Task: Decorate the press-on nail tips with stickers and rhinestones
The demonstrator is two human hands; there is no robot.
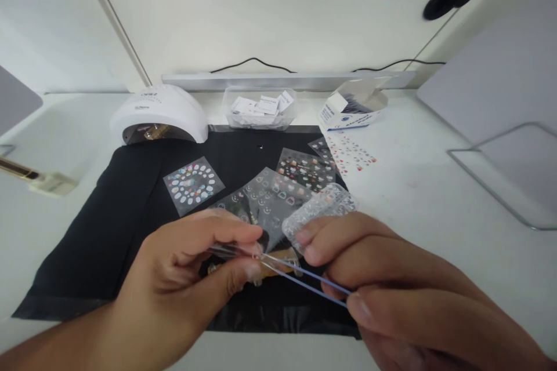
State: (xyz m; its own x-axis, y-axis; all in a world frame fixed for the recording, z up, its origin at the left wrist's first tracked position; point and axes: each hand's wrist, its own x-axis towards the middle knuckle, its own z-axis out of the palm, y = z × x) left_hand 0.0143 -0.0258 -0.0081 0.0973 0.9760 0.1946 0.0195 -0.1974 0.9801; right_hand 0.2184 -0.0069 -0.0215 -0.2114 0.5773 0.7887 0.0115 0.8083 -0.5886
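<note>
My left hand point(187, 272) is closed in a pinch, thumb and forefinger pressed on a thin clear sticker sheet point(226, 251) held edge-on. My right hand point(391, 290) grips slim blue tweezers point(304, 281), whose tips meet the sheet at my left fingertips. Both hands hover over a black mat point(126, 208). Just beyond my right fingers lies a clear strip of nail gems point(319, 208). Several nail sticker sheets point(194, 184) are spread on the mat.
A white nail lamp point(159, 113) stands at the mat's back left. Behind it are a clear plastic tub of white pads point(259, 109) and an open white and blue box point(352, 109). A wire stand point(500, 185) sits at the right. A brush handle point(26, 174) lies left.
</note>
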